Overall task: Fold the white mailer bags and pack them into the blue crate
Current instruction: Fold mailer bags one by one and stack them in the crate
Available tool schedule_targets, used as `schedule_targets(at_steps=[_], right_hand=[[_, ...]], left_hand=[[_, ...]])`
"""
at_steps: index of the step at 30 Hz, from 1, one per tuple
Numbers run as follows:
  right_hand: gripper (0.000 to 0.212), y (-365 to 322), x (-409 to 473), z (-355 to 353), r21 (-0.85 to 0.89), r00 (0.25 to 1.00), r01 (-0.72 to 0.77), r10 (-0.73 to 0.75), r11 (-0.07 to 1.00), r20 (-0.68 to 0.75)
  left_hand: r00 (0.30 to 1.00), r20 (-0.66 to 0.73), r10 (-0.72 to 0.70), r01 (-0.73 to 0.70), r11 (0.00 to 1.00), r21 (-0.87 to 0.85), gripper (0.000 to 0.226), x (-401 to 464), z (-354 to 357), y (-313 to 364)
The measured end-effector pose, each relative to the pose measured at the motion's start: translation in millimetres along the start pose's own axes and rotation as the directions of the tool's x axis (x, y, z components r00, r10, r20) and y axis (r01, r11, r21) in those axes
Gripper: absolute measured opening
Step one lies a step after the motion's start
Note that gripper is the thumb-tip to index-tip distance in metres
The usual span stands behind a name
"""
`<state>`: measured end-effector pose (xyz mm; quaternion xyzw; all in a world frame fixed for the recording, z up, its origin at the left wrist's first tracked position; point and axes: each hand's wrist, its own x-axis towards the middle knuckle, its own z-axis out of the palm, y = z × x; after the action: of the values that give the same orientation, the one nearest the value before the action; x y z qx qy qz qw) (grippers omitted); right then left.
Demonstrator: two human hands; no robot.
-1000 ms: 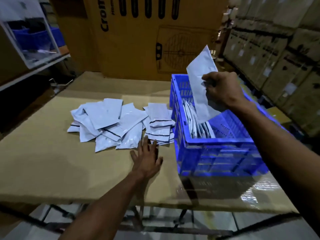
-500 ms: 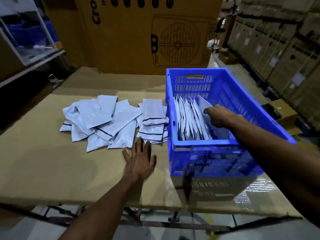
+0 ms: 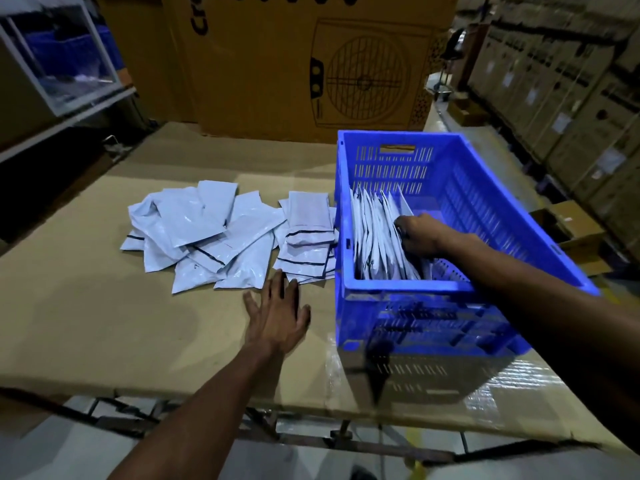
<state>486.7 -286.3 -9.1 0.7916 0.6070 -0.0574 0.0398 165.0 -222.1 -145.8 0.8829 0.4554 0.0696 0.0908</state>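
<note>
The blue crate (image 3: 408,289) stands on the right of the cardboard-covered table (image 3: 104,323). A row of folded white mailer bags (image 3: 374,237) stands upright along its left side. My right hand (image 3: 420,237) is down inside the crate, fingers curled on the rightmost bag of the row, pushing it against the others. My left hand (image 3: 277,315) lies flat on the table with fingers spread, just in front of a small stack of bags (image 3: 308,237). A loose pile of unfolded white bags (image 3: 207,237) lies left of that stack.
A big brown carton (image 3: 311,64) printed with a fan stands behind the table. Stacked cartons (image 3: 571,98) line the right wall. A shelf (image 3: 62,74) with a blue bin is at upper left. A small open box (image 3: 571,233) sits on the floor to the right.
My right hand brought a folded bag down from above the crate and into the row inside it. My left hand has stayed flat on the table.
</note>
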Motion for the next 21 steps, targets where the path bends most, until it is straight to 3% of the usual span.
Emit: schedule_targets(at_steps=[5,9,12,17,21], right_hand=[[0.018,-6.7,-5.8,-16.4,-0.027,0.976,0.022,-0.027,0.999,-0.216],[0.027,-41.0,-4.6,-38.7,0.059,0.877,0.115,-0.074,0.992,-0.475],[0.034,-81.1,2.6,-51.2,0.114,0.806,0.202,-0.099,0.973,-0.583],[0.032,-145.8,21.8,-65.9,0.085,0.805,0.278,-0.183,0.957,-0.565],[0.029,-196.4,48.8,-71.8,0.030,0.898,0.236,-0.206,0.971,-0.388]], left_hand=[[1.000,-0.015,0.008,-0.008,1.000,-0.008,0.057,-1.9,-0.6,-1.1],[0.998,-0.069,0.012,-0.014,1.000,-0.021,0.057,-5.8,-4.1,-2.1],[0.996,-0.091,0.013,-0.013,1.000,-0.003,0.064,-9.7,-7.2,-7.3],[0.996,-0.085,-0.038,0.042,0.998,0.051,0.066,-17.4,-14.4,-42.6],[0.989,-0.102,-0.110,0.119,0.990,0.081,0.070,-18.9,-22.4,-79.3]])
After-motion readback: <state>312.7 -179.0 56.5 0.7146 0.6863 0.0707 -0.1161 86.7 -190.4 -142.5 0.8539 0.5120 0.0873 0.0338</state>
